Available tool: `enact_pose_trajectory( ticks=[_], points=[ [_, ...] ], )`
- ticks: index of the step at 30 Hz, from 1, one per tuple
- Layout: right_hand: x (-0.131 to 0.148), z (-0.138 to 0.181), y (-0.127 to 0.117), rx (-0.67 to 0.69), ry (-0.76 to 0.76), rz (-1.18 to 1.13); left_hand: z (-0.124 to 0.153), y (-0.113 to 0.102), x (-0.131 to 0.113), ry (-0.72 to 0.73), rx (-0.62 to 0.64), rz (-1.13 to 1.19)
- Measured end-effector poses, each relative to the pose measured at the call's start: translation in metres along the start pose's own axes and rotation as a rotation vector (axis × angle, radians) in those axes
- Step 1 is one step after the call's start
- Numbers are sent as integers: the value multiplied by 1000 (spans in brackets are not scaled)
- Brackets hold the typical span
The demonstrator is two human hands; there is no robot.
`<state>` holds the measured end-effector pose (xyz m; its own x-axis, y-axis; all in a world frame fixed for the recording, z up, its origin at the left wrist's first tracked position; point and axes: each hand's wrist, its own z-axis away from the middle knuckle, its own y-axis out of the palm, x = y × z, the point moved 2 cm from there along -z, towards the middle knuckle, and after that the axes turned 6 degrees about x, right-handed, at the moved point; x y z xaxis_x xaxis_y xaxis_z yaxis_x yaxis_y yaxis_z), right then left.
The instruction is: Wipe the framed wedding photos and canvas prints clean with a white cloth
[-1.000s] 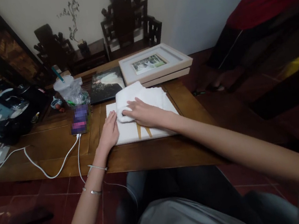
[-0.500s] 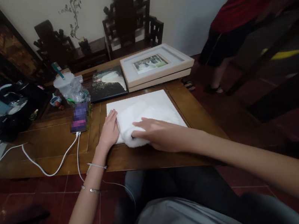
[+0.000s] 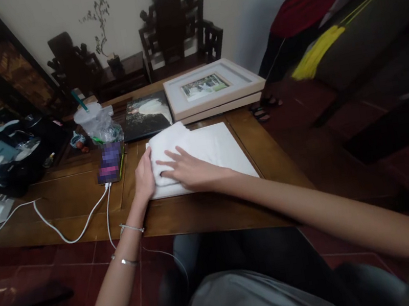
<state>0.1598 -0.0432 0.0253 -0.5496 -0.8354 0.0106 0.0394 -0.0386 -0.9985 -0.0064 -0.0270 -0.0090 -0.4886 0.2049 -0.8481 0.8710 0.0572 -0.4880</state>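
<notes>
Fluffy white cloth [image 3: 167,139] just scooted toward 10 o'clock on the board [image 3: 224,144], right hand [image 3: 191,170] splayed over it, left hand [image 3: 143,177] unclenched at 9 o'clock.

One cloth [image 3: 167,141], one phone [image 3: 110,162] — two chairs [image 3: 170,21], one potted plant [image 3: 113,61]

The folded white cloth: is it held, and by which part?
The right hand lies spread on the near part of the folded white cloth, with the left hand at its left edge; whether fingers grip it cannot be told.
</notes>
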Motion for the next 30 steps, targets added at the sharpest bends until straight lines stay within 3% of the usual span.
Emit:
enact_pose_trajectory(
  ticks=[4, 6, 10, 13, 16, 19, 24, 27, 30],
  points=[
    [17, 36, 0, -52, -276, -58, 3, 1, -9, -1, 3, -32],
    [18, 53, -6, -72, -336, -103, 4, 3, -10, -1, 32, -85],
    [2, 62, -22, 13, -124, -151, 3, 7, -3, 44, 110, -243],
    [-22, 45, -29, 50, 84, -149, 0, 9, 5, 126, 156, -342],
    [-45, 16, -33, 15, 188, -205, 0, 9, 8, 169, 165, -384],
    [-56, -18, -41, 1, 187, -263, 0, 8, 4, 175, 169, -406],
    [-49, -70, -57, 19, 113, -308, 2, 6, -3, 203, 176, -444],
    [-50, -77, -59, 26, 117, -314, 2, 6, -1, 216, 170, -448],
    [-67, -58, -56, 20, 141, -311, 2, 7, 4, 201, 154, -437]
  ],
)
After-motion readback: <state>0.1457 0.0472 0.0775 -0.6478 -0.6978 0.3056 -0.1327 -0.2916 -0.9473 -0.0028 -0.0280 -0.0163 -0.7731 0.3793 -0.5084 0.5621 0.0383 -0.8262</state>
